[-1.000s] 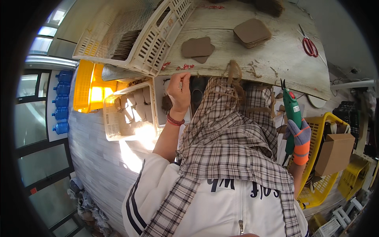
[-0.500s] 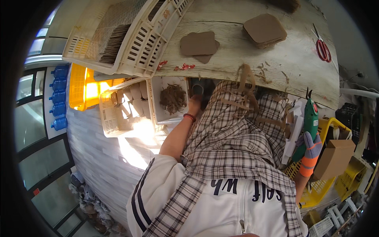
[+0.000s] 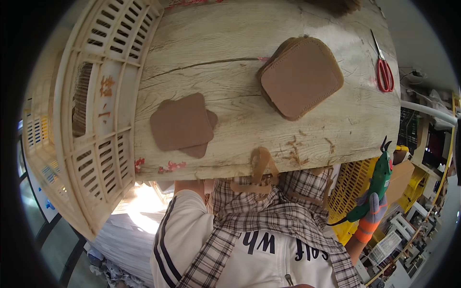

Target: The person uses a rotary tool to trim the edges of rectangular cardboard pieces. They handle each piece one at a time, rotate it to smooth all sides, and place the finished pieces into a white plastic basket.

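Note:
My right hand point(image 3: 377, 207), in a grey and orange glove, is wrapped round the handle of green electric shears point(image 3: 382, 174). The dark, hooked blades point up beside the table's right front corner. My left hand is hidden below the front edge of the table point(image 3: 230, 115); only a bit of its forearm point(image 3: 188, 186) shows past the white sleeve. Brown rounded pieces point(image 3: 182, 122) lie overlapped on the left of the tabletop. A thicker stack of brown pieces point(image 3: 303, 79), with dotted lines along the margin, sits near the middle. Curled brown strips point(image 3: 264, 168) hang over my checked apron.
A cream slatted crate point(image 3: 108, 103) stands along the table's left side. Red-handled scissors point(image 3: 384, 74) lie at the far right. Brown scraps point(image 3: 295, 149) litter the front edge. A yellow crate point(image 3: 355, 180) and a cardboard box point(image 3: 399, 181) are below on the right.
The view has shifted, so the tabletop fills more of it. My left hand, earlier visible beside the bin of brown trimmings, is now hidden under the table edge. The right still grips the shears.

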Available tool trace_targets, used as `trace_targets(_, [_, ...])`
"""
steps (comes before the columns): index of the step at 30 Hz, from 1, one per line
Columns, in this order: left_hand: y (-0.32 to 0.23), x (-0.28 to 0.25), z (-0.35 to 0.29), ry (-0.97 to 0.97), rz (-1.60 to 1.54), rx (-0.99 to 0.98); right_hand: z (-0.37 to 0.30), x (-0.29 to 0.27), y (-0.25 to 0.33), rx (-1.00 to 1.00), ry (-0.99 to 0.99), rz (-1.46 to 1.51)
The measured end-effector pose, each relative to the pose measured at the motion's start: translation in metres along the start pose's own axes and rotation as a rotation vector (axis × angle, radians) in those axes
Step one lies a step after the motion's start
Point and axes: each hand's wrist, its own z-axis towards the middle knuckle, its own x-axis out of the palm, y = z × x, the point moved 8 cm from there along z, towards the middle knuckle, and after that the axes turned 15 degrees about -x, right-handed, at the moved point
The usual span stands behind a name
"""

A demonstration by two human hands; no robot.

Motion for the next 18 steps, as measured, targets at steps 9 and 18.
trace_targets(9, [0.019, 0.008, 0.012, 0.02, 0.03, -0.092, 0.019, 0.004, 0.004, 0.035, -0.023, -0.076])
trace_targets(18, [0.033, -0.014, -0.012, -0.001, -0.148, -0.102, 0.022, 0.009, 0.006, 0.035, 0.009, -0.037])
